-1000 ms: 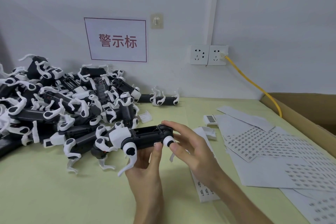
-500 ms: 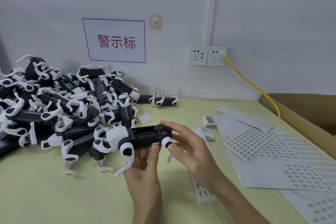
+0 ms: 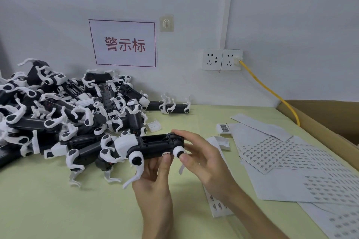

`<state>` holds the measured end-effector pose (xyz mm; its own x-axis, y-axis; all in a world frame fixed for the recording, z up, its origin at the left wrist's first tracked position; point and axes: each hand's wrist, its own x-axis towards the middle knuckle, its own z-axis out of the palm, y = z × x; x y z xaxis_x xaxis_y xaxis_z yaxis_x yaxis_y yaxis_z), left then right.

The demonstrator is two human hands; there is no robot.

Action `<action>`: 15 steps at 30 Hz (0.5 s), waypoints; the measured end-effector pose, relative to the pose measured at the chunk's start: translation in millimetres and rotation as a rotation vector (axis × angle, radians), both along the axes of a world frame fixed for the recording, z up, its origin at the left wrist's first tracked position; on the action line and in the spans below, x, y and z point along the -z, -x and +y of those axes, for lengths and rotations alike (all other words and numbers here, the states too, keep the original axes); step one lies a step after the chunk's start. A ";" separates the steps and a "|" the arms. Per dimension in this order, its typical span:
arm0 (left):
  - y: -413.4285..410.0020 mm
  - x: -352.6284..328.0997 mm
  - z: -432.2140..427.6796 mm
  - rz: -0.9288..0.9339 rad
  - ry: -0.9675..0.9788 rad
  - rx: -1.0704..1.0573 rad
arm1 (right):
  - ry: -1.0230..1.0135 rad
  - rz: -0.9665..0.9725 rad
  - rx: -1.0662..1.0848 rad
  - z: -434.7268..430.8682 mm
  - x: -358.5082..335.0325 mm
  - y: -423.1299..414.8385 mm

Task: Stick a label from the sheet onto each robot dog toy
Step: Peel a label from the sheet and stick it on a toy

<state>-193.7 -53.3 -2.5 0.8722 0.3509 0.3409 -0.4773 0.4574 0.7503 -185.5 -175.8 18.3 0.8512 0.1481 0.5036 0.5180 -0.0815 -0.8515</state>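
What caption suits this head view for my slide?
Both hands, left hand and right hand, hold a robot dog toy beside label sheets.

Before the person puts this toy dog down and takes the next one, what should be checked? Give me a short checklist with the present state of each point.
1. Robot dog toy is held firmly: ok, left hand grips it from below and right hand holds its rear end.
2. Label is on the toy's side: ok, a small white label shows by the left thumb.
3. Label is pressed flat, with no lifted edge: cannot tell, too small.
4. More labels are ready: ok, label sheets lie at the right on the table.
5. More toys are waiting: ok, the pile lies at the left.
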 end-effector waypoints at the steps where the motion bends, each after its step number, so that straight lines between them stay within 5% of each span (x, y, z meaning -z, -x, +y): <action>1: 1.0 -0.6 -1.0 -0.012 -0.008 -0.002 | -0.010 0.004 -0.003 0.3 -0.1 0.1; 15: -0.4 1.2 0.9 0.002 -0.030 -0.062 | 0.012 0.043 0.000 0.8 0.1 0.8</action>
